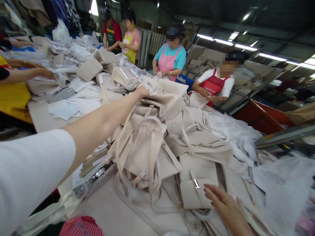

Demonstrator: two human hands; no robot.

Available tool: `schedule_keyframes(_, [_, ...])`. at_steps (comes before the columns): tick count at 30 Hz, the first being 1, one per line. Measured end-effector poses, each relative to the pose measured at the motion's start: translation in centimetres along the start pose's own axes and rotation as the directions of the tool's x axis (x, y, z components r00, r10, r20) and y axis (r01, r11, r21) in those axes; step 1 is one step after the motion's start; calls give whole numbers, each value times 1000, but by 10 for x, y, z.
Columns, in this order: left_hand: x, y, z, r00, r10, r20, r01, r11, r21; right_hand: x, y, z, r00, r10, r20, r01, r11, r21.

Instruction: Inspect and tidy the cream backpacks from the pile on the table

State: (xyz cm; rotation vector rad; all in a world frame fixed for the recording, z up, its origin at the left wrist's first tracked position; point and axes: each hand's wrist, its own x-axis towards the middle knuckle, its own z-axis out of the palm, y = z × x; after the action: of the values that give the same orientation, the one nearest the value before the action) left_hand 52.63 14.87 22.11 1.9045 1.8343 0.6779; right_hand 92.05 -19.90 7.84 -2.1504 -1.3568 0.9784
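Observation:
My left arm, in a white sleeve, reaches far across the pile. My left hand (143, 91) is at its top, with fingers closed at some crumpled white wrapping (152, 86), beside a beige bag with its flap up (169, 95). Part of those fingers is hidden. Below the arm lies a beige backpack (145, 147) with long straps and gold zips. At the lower right, my right hand (226, 206) is open, fingers stretched out and held together. Its fingertips are at the edge of a beige bag's buckled front pocket (195, 193); whether they touch cannot be told.
More beige bags (204, 141) crowd the table. White wrapping (231, 131) and a clear plastic bag (283, 186) lie to the right, white sheets (65, 108) to the left. Several co-workers in aprons stand around; one person's arm (29, 72) reaches in at left. Pink striped cloth (81, 226) shows in front.

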Motion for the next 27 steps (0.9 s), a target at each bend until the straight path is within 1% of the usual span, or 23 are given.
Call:
schedule_keyframes(2, [2,5,-5,997,8,-77,0,995,104,19,5,12,999,15,38,-15,1000,2])
schedule_keyframes(3, [-1,10,-10,989,40,-139,-18,987,157,30,4,20,1000,-12,20,12,1000,-21])
schedule_keyframes(5, [-19,22,-15,952,180,-246,-113,958,263,52,-3,41,992,-119,-45,115,991,-70])
schedule_keyframes(6, [-33,29,-14,920,297,-257,-211,925,315,61,-9,55,982,-178,-63,173,981,-86])
schedule_keyframes(7, [-51,35,-9,880,422,-218,-331,874,357,70,-16,72,970,-230,-73,222,970,-103])
schedule_keyframes(8, [-70,40,1,830,538,-147,-455,805,380,76,-23,90,958,-274,-79,262,955,-137])
schedule_keyframes(9, [-90,42,15,695,719,0,-667,644,375,79,-30,108,946,-312,-84,291,937,-194])
schedule_keyframes(10, [-110,42,33,517,844,142,-830,453,327,79,-35,126,934,-344,-91,310,912,-270])
schedule_keyframes(11, [-129,38,52,337,905,259,-928,271,257,77,-39,142,922,-375,-99,321,881,-346])
schedule_keyframes(12, [-145,29,73,184,923,338,-975,128,182,72,-41,155,911,-400,-104,328,853,-406])
schedule_keyframes(13, [-158,18,92,99,919,382,-989,50,136,66,-41,165,903,-415,-109,332,837,-435])
schedule_keyframes(14, [-166,3,110,60,905,422,-994,13,112,60,-39,172,897,-428,-111,346,836,-427])
schedule_keyframes(15, [-171,-14,125,63,884,464,-994,14,108,53,-36,175,890,-442,-116,370,846,-383])
schedule_keyframes(16, [-171,-30,136,88,862,500,-992,31,121,49,-31,174,885,-448,-126,393,865,-311])
schedule_keyframes(17, [-169,-46,145,107,844,526,-991,45,129,46,-25,169,892,-430,-137,395,891,-224])
schedule_keyframes(18, [-165,-60,150,103,836,539,-992,47,115,47,-18,162,912,-383,-144,365,921,-139])
schedule_keyframes(19, [-160,-71,153,112,836,536,-992,67,104,50,-12,153,941,-307,-143,301,952,-57])
schedule_keyframes(20, [-156,-79,154,122,841,528,-992,88,89,57,-5,141,969,-205,-136,211,977,32])
schedule_keyframes(21, [-153,-83,154,128,846,518,-992,105,73,66,0,130,987,-88,-136,107,986,132])
schedule_keyframes(22, [-152,-85,153,133,850,510,-991,116,65,77,4,118,988,22,-151,15,971,237])
schedule_keyframes(23, [-152,-85,153,132,852,506,-991,117,62,90,7,107,978,110,-180,-44,941,335])
schedule_keyframes(25, [-154,-83,151,116,858,501,-993,97,63,118,7,87,936,215,-280,-68,887,457])
schedule_keyframes(27, [-156,-81,152,103,869,485,-995,82,65,145,2,69,879,229,-418,-37,907,419])
